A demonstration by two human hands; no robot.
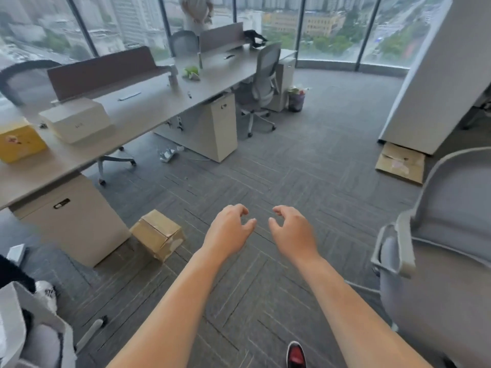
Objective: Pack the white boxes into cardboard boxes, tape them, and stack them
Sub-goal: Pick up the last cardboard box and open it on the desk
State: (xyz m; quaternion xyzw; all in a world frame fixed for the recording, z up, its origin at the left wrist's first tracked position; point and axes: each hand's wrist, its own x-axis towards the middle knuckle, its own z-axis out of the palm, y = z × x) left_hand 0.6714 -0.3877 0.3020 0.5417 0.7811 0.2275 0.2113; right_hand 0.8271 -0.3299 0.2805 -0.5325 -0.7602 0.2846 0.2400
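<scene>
Grip L (229,229), grip R (291,231): half-curled, empty.

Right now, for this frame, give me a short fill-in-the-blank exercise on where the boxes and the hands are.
1. The left hand and the right hand both hold ____.
2. The closed cardboard box lies on the ____, to the left of the left hand.
3. The white box sits on the ____, beside the yellow box.

Missing words: nothing; floor; desk.
</scene>
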